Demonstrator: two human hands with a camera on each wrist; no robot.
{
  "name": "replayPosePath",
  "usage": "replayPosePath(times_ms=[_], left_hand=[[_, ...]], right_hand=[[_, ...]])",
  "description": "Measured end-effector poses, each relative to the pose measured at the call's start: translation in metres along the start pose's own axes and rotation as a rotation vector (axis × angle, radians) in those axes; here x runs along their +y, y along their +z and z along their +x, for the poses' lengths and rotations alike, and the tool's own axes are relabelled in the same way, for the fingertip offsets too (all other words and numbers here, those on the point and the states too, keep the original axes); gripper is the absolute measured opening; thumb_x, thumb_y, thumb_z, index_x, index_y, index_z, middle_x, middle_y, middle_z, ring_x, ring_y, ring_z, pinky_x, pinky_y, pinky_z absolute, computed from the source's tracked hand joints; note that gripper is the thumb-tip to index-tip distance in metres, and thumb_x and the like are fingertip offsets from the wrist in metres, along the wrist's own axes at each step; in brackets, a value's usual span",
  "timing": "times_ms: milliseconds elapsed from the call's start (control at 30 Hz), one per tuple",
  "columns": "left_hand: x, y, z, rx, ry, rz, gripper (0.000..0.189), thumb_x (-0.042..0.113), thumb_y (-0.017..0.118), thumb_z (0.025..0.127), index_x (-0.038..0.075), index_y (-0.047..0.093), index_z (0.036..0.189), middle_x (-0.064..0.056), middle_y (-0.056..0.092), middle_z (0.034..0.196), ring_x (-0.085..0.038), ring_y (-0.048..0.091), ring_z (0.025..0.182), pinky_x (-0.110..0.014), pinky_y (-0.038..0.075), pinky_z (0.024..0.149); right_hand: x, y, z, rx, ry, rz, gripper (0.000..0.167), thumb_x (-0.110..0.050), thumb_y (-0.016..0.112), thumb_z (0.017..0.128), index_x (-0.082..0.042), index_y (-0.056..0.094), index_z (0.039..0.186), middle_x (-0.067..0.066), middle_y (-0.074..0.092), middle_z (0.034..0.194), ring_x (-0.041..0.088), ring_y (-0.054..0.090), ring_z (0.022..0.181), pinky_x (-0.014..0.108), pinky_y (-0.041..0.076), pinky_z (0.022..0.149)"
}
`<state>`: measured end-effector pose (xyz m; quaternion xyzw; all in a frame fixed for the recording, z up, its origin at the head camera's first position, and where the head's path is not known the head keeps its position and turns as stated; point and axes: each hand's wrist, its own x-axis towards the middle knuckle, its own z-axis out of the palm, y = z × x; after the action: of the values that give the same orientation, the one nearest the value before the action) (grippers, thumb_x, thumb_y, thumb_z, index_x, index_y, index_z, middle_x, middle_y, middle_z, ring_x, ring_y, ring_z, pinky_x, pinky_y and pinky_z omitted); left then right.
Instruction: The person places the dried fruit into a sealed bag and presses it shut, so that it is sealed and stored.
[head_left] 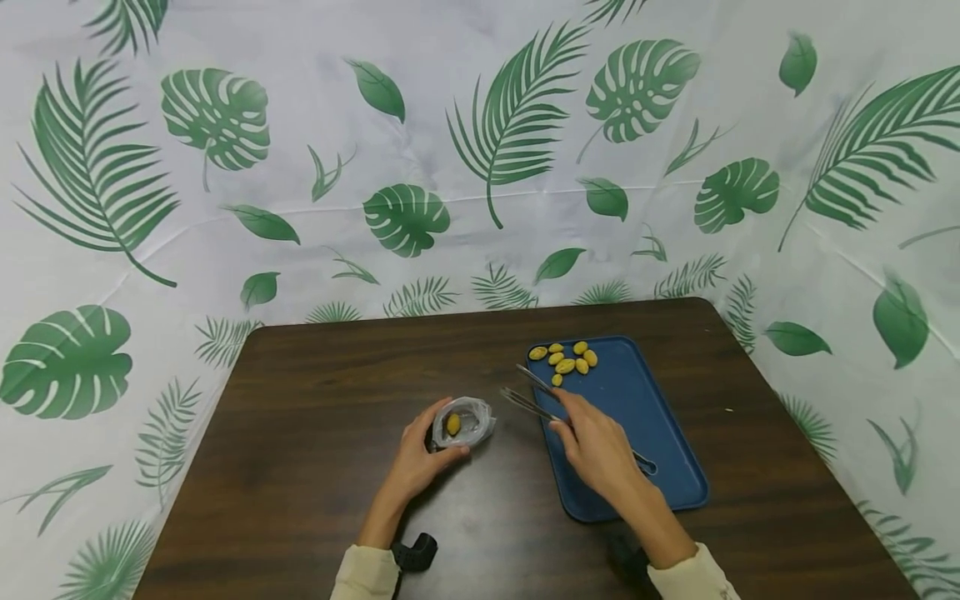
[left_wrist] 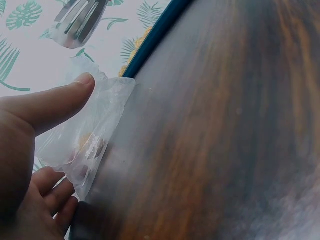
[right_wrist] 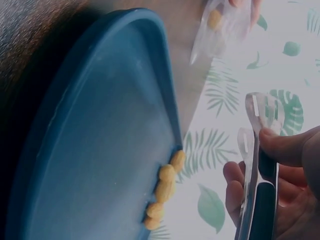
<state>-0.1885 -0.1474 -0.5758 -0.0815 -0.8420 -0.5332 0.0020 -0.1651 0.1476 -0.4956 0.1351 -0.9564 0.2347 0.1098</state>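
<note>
My left hand [head_left: 420, 454] grips a clear plastic bag [head_left: 482, 421], thumb on the near side and fingers round the far side. The bag's mouth faces up, and one small yellow oval nut-like piece [head_left: 453, 424] lies inside it. In my right hand [head_left: 596, 446] are metal tongs [right_wrist: 265, 110] with slotted heads and dark grips, pinched between thumb and fingers. The tong heads are spread apart with nothing between them, over the tray's left edge and pointing toward the bag. Several more yellow pieces [head_left: 565, 366] cluster at the far left corner of the blue tray [head_left: 637, 400].
The brown wooden table [head_left: 322, 400] carries the tray on its right side. Behind it hangs a white cloth [head_left: 315, 108] printed with green leaves. A black wrist strap [head_left: 416, 552] is on the left wrist.
</note>
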Motion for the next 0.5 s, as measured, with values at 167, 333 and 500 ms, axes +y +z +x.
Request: replayPosePath(times_ms=[167,333,500], left_hand=[[0.001,-0.002,-0.003,0.005,-0.017,-0.002,0.081,0.030,0.092,0.077,0.033,0.054,0.149,-0.001,0.057,0.152,-0.038,0.041,0.143,-0.066,0.030,0.114],[0.000,-0.002,-0.003,0.008,-0.015,-0.008,0.081,0.031,0.092,0.077,0.033,0.055,0.149,-0.001,0.057,0.151,-0.038,0.041,0.142,-0.066,0.030,0.114],[-0.002,-0.002,-0.002,0.004,-0.008,0.003,0.081,0.031,0.092,0.077,0.033,0.054,0.149,-0.001,0.057,0.151,-0.037,0.042,0.142,-0.066,0.031,0.113]], right_hand=[[0.004,0.001,0.001,0.004,0.015,-0.014,0.049,-0.020,0.071,0.099,-0.006,0.058,0.144,0.012,0.072,0.117,0.015,0.064,0.077,0.035,0.050,0.063],[0.012,0.001,0.002,0.011,0.043,-0.028,0.049,-0.020,0.071,0.099,-0.004,0.057,0.144,0.014,0.071,0.119,0.018,0.066,0.079,0.037,0.052,0.062],[0.018,0.000,0.002,0.028,0.065,-0.032,0.049,-0.018,0.071,0.099,-0.002,0.057,0.143,0.017,0.070,0.123,0.025,0.069,0.083,0.044,0.055,0.065]])
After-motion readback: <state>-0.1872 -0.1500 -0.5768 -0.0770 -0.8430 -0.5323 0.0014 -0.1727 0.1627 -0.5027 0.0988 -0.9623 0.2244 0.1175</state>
